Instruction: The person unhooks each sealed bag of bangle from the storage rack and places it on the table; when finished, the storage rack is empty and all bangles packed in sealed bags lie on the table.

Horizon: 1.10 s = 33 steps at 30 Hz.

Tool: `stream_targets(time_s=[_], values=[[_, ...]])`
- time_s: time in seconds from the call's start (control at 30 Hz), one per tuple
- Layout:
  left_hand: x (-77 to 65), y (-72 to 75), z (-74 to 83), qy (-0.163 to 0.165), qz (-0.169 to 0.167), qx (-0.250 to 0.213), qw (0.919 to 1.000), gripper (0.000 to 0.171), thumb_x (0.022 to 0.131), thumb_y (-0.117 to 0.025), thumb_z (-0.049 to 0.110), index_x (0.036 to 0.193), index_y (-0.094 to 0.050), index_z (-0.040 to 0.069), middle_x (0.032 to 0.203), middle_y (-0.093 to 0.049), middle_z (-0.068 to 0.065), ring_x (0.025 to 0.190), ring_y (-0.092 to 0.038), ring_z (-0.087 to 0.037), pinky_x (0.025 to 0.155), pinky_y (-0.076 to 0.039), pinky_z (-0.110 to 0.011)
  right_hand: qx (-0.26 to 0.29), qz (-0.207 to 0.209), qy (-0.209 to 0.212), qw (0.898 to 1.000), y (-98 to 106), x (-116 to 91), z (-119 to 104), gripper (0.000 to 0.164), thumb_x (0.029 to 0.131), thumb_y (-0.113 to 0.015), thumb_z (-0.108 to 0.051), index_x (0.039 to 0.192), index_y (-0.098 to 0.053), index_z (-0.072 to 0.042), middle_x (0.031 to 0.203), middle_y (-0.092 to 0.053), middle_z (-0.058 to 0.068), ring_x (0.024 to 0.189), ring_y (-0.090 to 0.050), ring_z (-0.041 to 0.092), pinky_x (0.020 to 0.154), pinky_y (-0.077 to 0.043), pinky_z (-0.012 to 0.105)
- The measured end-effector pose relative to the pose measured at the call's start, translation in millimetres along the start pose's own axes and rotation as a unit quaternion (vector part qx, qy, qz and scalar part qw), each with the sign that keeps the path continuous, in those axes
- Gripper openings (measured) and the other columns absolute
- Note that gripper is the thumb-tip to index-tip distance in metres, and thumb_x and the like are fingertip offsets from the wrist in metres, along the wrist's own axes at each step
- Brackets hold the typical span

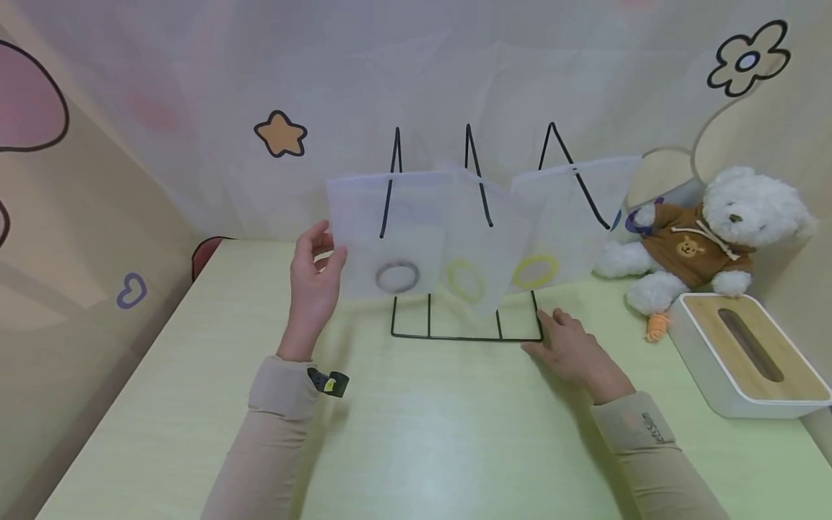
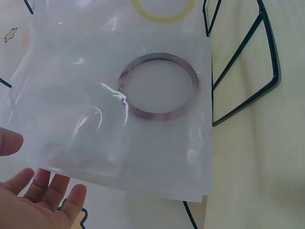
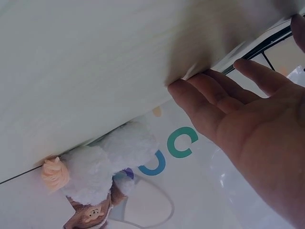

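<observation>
A pale table (image 1: 422, 440) carries a black wire rack (image 1: 464, 338). On its prongs (image 1: 588, 191) hang a left bag (image 1: 416, 224), middle bag (image 1: 490, 253) and right bag (image 1: 562, 217), all translucent. Left hand (image 1: 313, 278): fingers slightly bent, thumb apart, at the left bag's outer edge; contact unclear. Right hand (image 1: 572, 354): fingers spread, at the rack's right front corner; contact unclear. Contents, left to right: greyish ring (image 1: 397, 290), pale yellow ring (image 1: 450, 280), brighter yellow ring (image 1: 529, 285).

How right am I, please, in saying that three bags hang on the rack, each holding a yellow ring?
Not quite: the head view shows a greyish ring in the left bag, not a yellow one; the rest is right.
</observation>
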<state>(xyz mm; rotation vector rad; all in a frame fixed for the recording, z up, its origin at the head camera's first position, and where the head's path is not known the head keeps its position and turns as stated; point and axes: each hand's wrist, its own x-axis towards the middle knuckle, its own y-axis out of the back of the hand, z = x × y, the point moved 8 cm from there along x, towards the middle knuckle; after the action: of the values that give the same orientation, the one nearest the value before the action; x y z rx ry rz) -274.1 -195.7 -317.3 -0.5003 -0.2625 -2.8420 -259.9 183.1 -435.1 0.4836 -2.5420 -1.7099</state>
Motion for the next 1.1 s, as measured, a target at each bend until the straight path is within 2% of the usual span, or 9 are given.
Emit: stream_targets(time_s=[0.2, 0.47, 0.87, 1.1], values=[[-0.5, 0.1, 8.3, -0.033, 0.013, -0.008, 0.9993, 0.035, 0.098, -0.055, 0.009, 0.131, -0.051, 0.000, 0.109, -0.055, -0.013, 0.099, -0.052, -0.018, 0.086, -0.042, -0.028, -0.001, 0.002, 0.001, 1.000, 0, 0, 0, 0.075, 0.099, -0.054, -0.039, 0.147, -0.026, 0.011, 0.146, -0.025, 0.039, 0.130, -0.028, 0.058, 0.093, -0.032, 0.074], [-1.8, -1.0, 15.7, -0.052, 0.011, -0.005, 0.9985, 0.027, 0.098, -0.055, 0.009, 0.122, -0.057, -0.001, 0.108, -0.059, -0.012, 0.095, -0.055, -0.015, 0.084, -0.045, -0.029, -0.007, 0.006, -0.002, 1.000, -1, 1, 1, 0.074, 0.099, -0.054, -0.039, 0.147, -0.027, 0.011, 0.146, -0.024, 0.040, 0.129, -0.027, 0.059, 0.094, -0.031, 0.074], [-5.1, -4.0, 27.7, -0.050, 0.016, -0.003, 0.9986, 0.024, 0.100, -0.055, 0.016, 0.114, -0.063, -0.001, 0.107, -0.066, -0.013, 0.089, -0.062, -0.022, 0.074, -0.050, -0.025, -0.014, 0.000, -0.008, 1.000, -3, 1, 2, 0.073, 0.100, -0.050, -0.040, 0.148, -0.026, 0.010, 0.147, -0.023, 0.039, 0.131, -0.026, 0.058, 0.094, -0.030, 0.075], [-4.6, -6.4, 34.0, -0.053, 0.017, 0.005, 0.9984, 0.026, 0.100, -0.055, 0.018, 0.115, -0.065, -0.001, 0.108, -0.068, -0.013, 0.091, -0.064, -0.022, 0.074, -0.051, -0.023, -0.015, 0.001, -0.010, 1.000, -2, 1, 2, 0.071, 0.101, -0.050, -0.038, 0.148, -0.026, 0.010, 0.147, -0.023, 0.039, 0.131, -0.025, 0.058, 0.095, -0.029, 0.075]])
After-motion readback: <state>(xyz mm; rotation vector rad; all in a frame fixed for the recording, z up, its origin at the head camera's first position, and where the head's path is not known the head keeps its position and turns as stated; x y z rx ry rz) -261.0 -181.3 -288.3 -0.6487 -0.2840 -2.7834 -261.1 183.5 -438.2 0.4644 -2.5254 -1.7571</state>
